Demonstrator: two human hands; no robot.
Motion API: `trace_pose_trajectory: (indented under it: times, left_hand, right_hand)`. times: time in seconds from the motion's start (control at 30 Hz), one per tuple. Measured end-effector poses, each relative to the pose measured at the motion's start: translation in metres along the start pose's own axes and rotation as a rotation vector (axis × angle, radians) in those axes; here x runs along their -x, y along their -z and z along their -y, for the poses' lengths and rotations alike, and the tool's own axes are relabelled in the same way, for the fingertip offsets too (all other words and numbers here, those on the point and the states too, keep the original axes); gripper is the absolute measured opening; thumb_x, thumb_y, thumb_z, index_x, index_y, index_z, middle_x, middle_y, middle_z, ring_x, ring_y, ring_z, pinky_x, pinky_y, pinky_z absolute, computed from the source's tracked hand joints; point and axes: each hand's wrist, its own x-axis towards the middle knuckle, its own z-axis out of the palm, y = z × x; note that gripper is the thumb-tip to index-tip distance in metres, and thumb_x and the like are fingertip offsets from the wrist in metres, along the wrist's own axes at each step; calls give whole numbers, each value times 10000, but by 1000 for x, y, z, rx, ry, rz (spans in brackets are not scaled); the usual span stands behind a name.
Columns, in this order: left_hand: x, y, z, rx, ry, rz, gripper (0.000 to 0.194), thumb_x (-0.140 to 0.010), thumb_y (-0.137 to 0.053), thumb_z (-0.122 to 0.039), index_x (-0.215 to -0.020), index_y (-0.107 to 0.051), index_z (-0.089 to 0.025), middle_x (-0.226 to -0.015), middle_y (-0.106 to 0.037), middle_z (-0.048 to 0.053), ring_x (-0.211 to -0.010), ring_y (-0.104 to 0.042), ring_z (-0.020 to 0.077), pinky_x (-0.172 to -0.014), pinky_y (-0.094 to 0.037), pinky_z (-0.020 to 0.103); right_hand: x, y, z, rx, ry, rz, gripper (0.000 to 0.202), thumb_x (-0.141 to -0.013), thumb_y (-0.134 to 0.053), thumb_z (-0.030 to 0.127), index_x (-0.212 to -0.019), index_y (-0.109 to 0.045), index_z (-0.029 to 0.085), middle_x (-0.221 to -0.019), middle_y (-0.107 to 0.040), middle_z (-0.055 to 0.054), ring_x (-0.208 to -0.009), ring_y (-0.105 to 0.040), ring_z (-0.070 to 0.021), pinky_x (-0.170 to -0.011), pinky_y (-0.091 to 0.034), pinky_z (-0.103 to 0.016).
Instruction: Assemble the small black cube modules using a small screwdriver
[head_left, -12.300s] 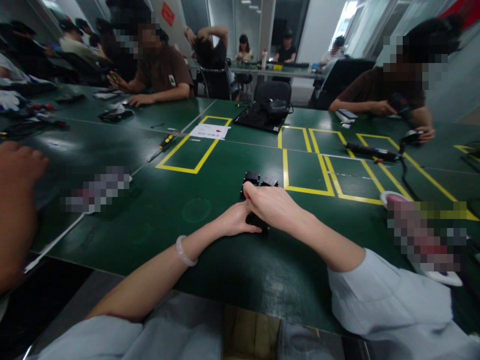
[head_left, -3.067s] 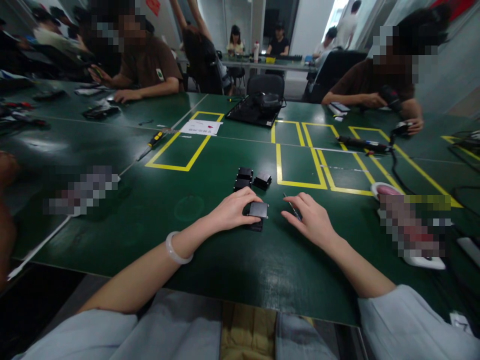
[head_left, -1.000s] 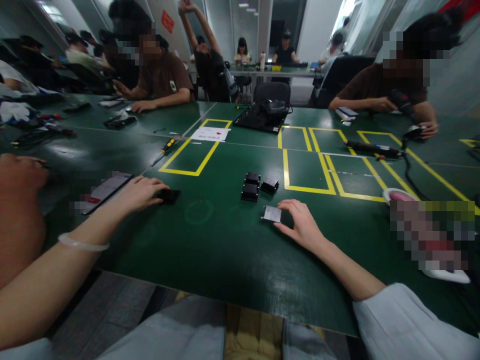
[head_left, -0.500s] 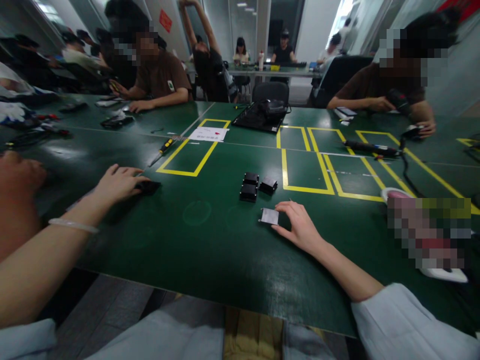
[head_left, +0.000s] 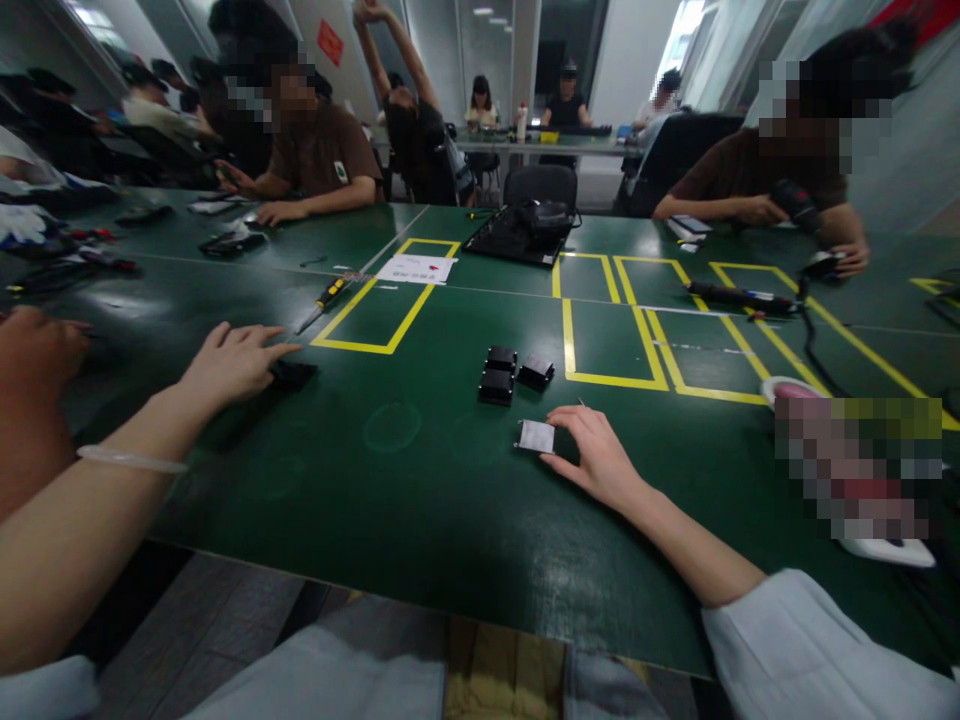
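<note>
My right hand [head_left: 596, 455] pinches a small black block with a flat grey top [head_left: 537, 436] by its right side, between thumb and fingers, low over the table. Just beyond it sit two black blocks [head_left: 497, 385] close together and a tilted grey-topped block [head_left: 536, 371]. My left hand [head_left: 229, 368] is stretched out at the left, fingers apart, above a flat black object [head_left: 294, 374] that it partly hides; I cannot tell whether they touch. A yellow-and-black screwdriver [head_left: 324, 303] lies beyond that hand.
Yellow tape outlines [head_left: 615, 382] mark the green table [head_left: 420, 520]. A paper sheet [head_left: 417, 269], a black tray with a bag [head_left: 517, 235] and a black rod-shaped tool [head_left: 742, 298] lie farther back. Another person's hand [head_left: 37, 345] is at far left; co-workers sit opposite.
My left hand has drawn slightly left and its fingers have lifted and spread over the black object. My right hand and its block have barely shifted.
</note>
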Motion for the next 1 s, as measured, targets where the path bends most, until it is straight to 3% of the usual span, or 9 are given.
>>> trace_pose_trajectory:
  times: [0.1,0.2,0.27,0.4,0.5,0.67,0.83,1.0]
  left_hand:
    - [-4,29,-38,65,-67,-121,543,-858,-549,-207,-1396,-483,-186,-1480,-392,119,-1293,-363,314,-1112,-172,566]
    - [-7,65,-96,284,-204,-188,440,-946,-445,-345,-1318,-555,-138,-1337,-507,136,-1184,-469,294,-1039,-332,456]
    - [-6,87,-140,477,-317,-204,425,-954,-441,-415,-1258,-605,-167,-1243,-555,113,-1137,-508,274,-999,-378,406]
    - [-2,119,-219,771,-532,-86,367,-955,-482,-451,-1189,-647,-221,-1149,-592,75,-1076,-549,233,-939,-421,341]
    - [-6,129,-259,861,-651,-20,318,-936,-544,-412,-1141,-683,-213,-1111,-617,69,-1055,-564,219,-936,-410,315]
    - [-22,130,-287,933,-759,158,298,-907,-593,-404,-1073,-737,-203,-992,-657,53,-904,-606,176,-800,-426,256]
    - [-27,128,-292,1004,-761,354,314,-852,-653,-426,-1023,-763,-187,-928,-689,45,-817,-615,155,-713,-427,230]
    - [-29,121,-294,1049,-763,446,329,-822,-675,-437,-992,-763,-170,-897,-702,36,-779,-615,147,-662,-418,221]
  right_hand:
    - [-1,-1,1,2,-1,5,358,-883,-591,369,-1195,-494,224,-1211,-600,-123,-1152,-547,-283,-976,-411,-491]
    - [-1,-2,1,3,6,8,362,-885,-592,368,-1203,-499,221,-1210,-604,-125,-1147,-547,-282,-962,-420,-486]
    - [-1,-2,2,5,18,6,363,-888,-593,369,-1205,-500,219,-1213,-602,-127,-1146,-546,-282,-954,-424,-480]
    - [0,-2,5,3,36,16,354,-891,-591,367,-1203,-507,224,-1214,-600,-123,-1151,-544,-276,-960,-422,-468]
    - [0,0,8,-3,53,30,343,-893,-590,360,-1196,-516,218,-1203,-603,-117,-1148,-541,-263,-961,-422,-447]
    - [0,0,11,6,82,54,336,-900,-582,355,-1204,-527,222,-1210,-600,-112,-1136,-535,-254,-950,-422,-438]
    - [0,0,12,22,102,62,323,-910,-569,360,-1205,-543,230,-1207,-604,-104,-1120,-536,-249,-947,-414,-429]
    - [0,1,15,18,100,72,316,-919,-555,362,-1207,-548,232,-1201,-605,-104,-1114,-538,-248,-946,-413,-433]
